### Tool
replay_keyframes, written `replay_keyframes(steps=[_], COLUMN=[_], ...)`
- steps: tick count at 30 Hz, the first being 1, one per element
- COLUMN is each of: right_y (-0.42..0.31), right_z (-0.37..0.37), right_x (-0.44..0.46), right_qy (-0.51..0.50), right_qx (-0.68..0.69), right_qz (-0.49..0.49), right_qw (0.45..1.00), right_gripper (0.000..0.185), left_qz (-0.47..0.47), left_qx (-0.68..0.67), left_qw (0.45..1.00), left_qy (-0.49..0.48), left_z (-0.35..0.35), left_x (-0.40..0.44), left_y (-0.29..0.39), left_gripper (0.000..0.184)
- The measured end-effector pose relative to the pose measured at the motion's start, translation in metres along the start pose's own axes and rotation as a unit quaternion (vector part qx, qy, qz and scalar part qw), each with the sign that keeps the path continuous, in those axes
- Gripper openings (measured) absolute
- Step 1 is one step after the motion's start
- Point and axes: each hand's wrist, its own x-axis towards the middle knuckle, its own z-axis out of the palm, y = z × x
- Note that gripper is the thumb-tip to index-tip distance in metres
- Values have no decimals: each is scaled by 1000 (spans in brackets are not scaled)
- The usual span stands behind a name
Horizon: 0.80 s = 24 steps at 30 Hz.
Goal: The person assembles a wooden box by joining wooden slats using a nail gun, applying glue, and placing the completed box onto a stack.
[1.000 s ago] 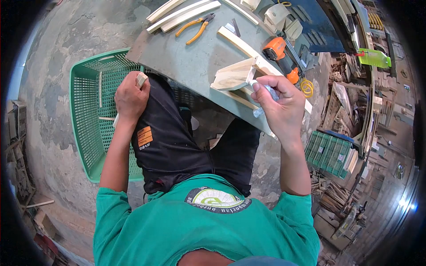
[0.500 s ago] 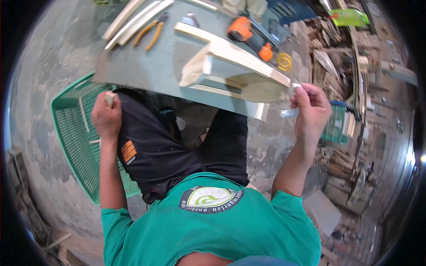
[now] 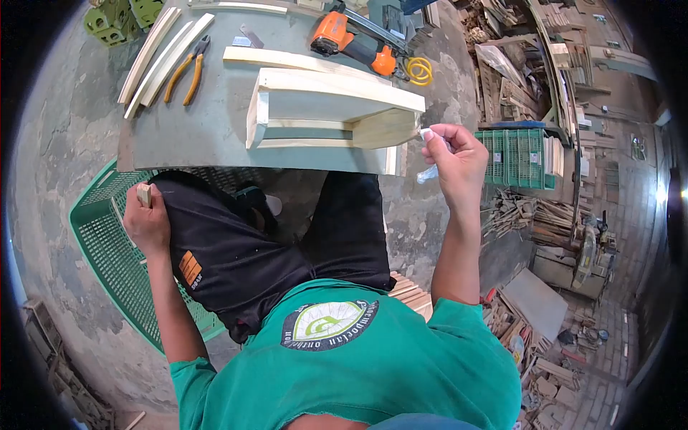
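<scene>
Your right grip (image 3: 460,165) is pinched closed on what looks like a crumpled, clear plastic bottle (image 3: 428,174) with a white tip, though your fingers hide much of it. That tip is just beside the right end of the open, pale wooden box (image 3: 340,87) on the grey table (image 3: 179,136). Your left grip (image 3: 148,226) is curled round a thin wooden stick (image 3: 145,195), near the green plastic basket (image 3: 97,218). Farther out lie orange-handled pliers (image 3: 194,79).

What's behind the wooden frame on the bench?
A long wooden strip, then an orange nail gun, lie behind the wooden frame. Anything directly beneath the frame's upper side is covered from view.
</scene>
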Motion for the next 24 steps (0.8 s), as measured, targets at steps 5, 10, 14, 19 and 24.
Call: replay_keyframes(steps=[5,10,14,19,24], right_y=[5,5,6,-4,-41], right_z=[0,-1,-3,-5,45], right_x=[2,-1,-3,-15,-57], right_qy=[1,5,3,11,-170], right_qx=[-2,-3,-14,23,216], right_qz=[-6,-10,-6,-25,-33], right_qw=[1000,1000,1000,999,961], right_gripper=[15,14,13,15,18], left_qz=[6,1,0,8,25], left_qx=[8,15,15,12,9], left_qw=[1000,1000,1000,1000,1000], left_qy=[1,-2,-3,6,-2], left_z=[0,-1,-2,0,-5], left_x=[0,1,1,0,2], left_y=[0,0,3,3,8], left_gripper=[21,22,21,20,19])
